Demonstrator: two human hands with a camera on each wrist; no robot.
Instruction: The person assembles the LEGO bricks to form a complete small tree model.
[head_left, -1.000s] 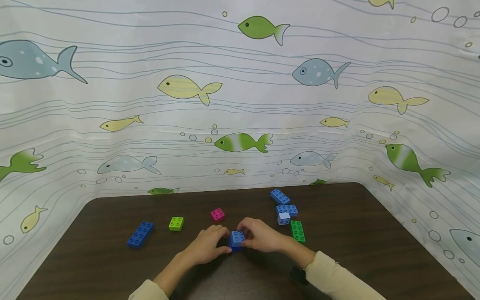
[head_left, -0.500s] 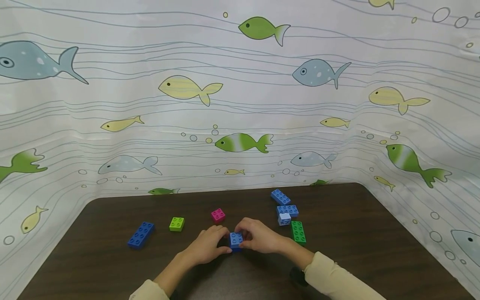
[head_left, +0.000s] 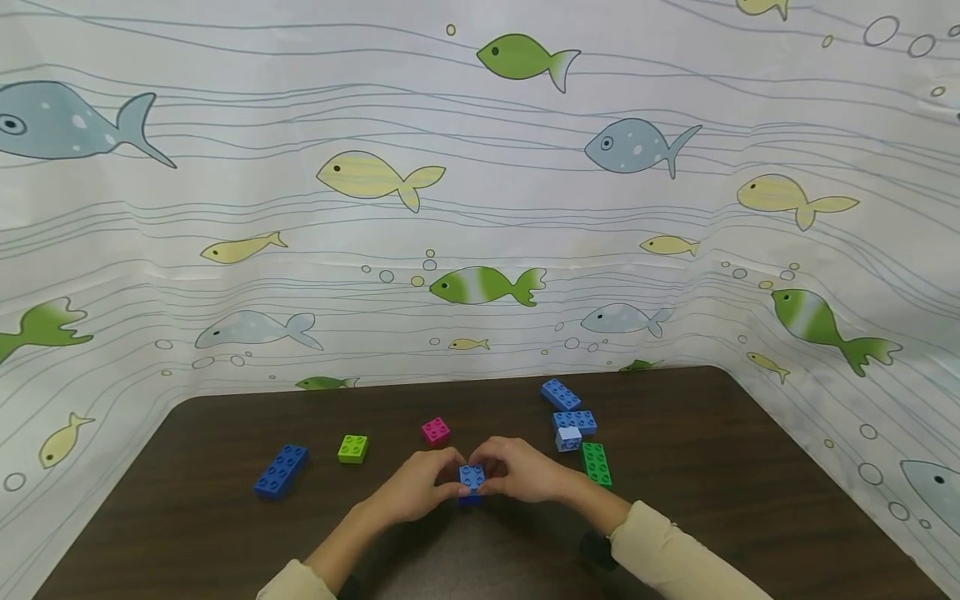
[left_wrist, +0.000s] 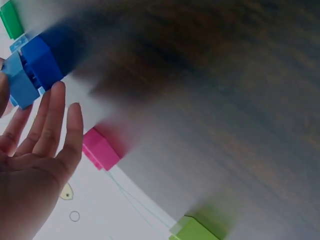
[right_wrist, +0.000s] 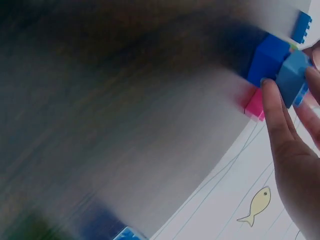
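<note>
1. White fish-print sheet (head_left: 480,225): hangs along left, far and right sides.
2. Dark wood-grain table (head_left: 360,533): spreads across near half, bears scattered bricks.
3. Pale sleeves (head_left: 675,550): enter from near edge, left and right.
4. Right hand (head_left: 517,469): grasps mid-blue square brick (head_left: 472,476) from right, with thumb and finger curved against it.
5. Left hand (head_left: 420,483): grasps same brick from left, fingers close to right hand's at far side.
6. Long dark blue brick (head_left: 281,472): lies at left.
7. Two long mid-blue bricks (head_left: 560,393): lie far right, one beyond the other.
8. Long green brick (head_left: 596,463): lies right, nearer than those two.
9. Dark blue lower brick (left_wrist: 45,59): sits under mid-blue square brick, at centre between both hands; shows studs in slim gap.
10. Lime square brick (head_left: 352,448): lies left of centre.
11. Pink square brick (head_left: 436,430): lies beyond left hand.
12. Pale blue small brick (head_left: 568,438): lies right, near side of long mid-blue pair.
</note>
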